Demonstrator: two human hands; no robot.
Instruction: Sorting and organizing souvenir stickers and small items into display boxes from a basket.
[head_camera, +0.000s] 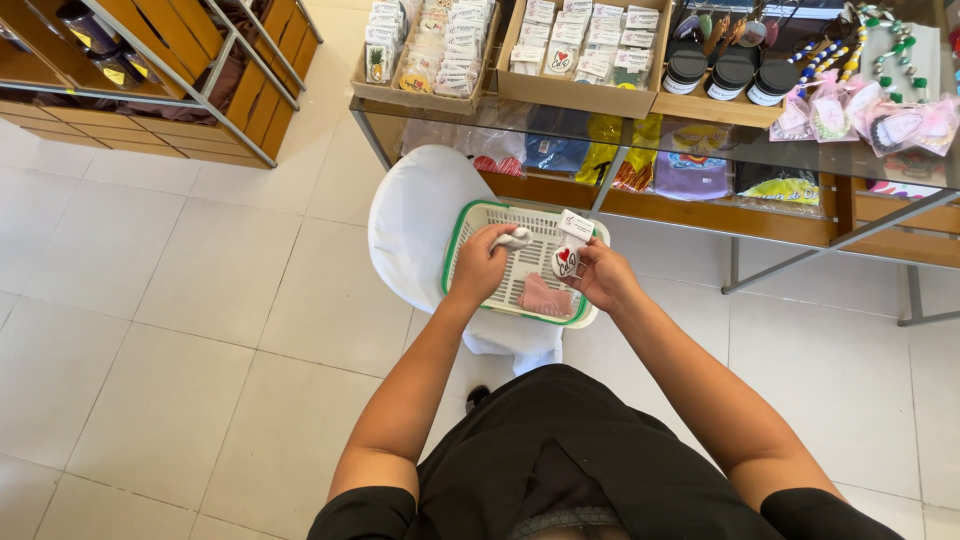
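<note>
A white plastic basket with a green rim (470, 215) rests on a white stool (415, 225) in front of me. My left hand (480, 265) is over the basket, closed on a small white item (513, 238). My right hand (600, 275) holds a small packaged item with a white card and a red heart shape (568, 250) above the basket. A pink item (543, 297) lies on the basket's floor between my hands.
A glass-topped metal display table (700, 150) stands just beyond the stool, with cardboard trays of carded small goods (585, 50), black jars (732, 70) and pink-wrapped trinkets (880, 120). Folded clothing lies on its lower shelf. A wooden shelf unit (170, 70) stands at the upper left. The floor is white tile.
</note>
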